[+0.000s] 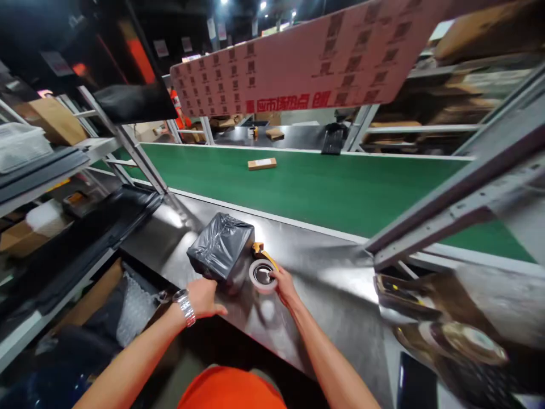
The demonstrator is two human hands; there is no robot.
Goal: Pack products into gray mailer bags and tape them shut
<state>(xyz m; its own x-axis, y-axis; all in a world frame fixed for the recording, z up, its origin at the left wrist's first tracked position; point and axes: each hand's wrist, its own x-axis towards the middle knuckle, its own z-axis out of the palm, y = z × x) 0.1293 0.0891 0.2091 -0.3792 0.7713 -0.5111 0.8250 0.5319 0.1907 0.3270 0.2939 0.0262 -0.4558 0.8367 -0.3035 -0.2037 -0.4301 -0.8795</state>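
— What sits on the steel table point(340, 284)?
— A parcel wrapped in black plastic film point(222, 245), near the middle of the table, just on the near side of the green conveyor belt point(340, 190). What the wrap holds cannot be seen; the film is opaque.

— And the hands?
— The left hand point(203, 296), with a metal watch point(186, 307) at the wrist, rests against the parcel's near side, thumb stretched along the table edge. Whether its fingers curl round the wrap I cannot tell. The right hand point(284, 284) has its fingers closed on a tape dispenser point(264, 271) carrying a pale roll, pressed to the parcel's right side.

— Anything on the belt?
— One small flat cardboard box point(262, 163), shut, lying far out on the green, well apart from the parcel.

— Other containers?
— On the left, a bin below the table holds bubble wrap point(135, 309). Shelves on the left carry a brown carton point(55, 120), closed. At the near right lies another tape roll point(462, 339), blurred.

— Overhead?
— A pink printed cardboard sheet point(306, 57) hangs tilted above the belt.
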